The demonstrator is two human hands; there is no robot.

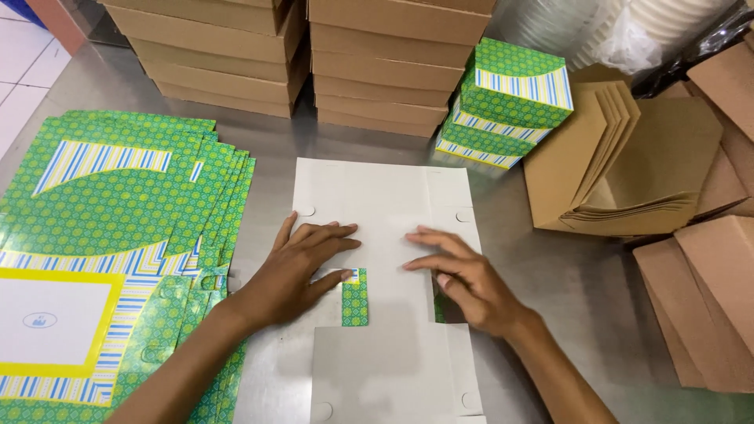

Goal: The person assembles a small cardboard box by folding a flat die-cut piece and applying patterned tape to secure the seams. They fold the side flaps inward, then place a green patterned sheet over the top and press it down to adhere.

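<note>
Flat white box blank (pixel 377 235) (printed flaps folded inward), mid-table

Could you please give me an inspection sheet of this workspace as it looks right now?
Surface: metal table, bare between the stacks.
Job's things: flat box blank, white side up, one green flap folded over.
Clutter: pile of flat green blanks; folded green boxes; brown card stacks; loose brown card pieces.
Grippers: left hand and right hand press flat on the blank, open.
Cables: nothing seen.
Surroundings: tiled floor.
</note>
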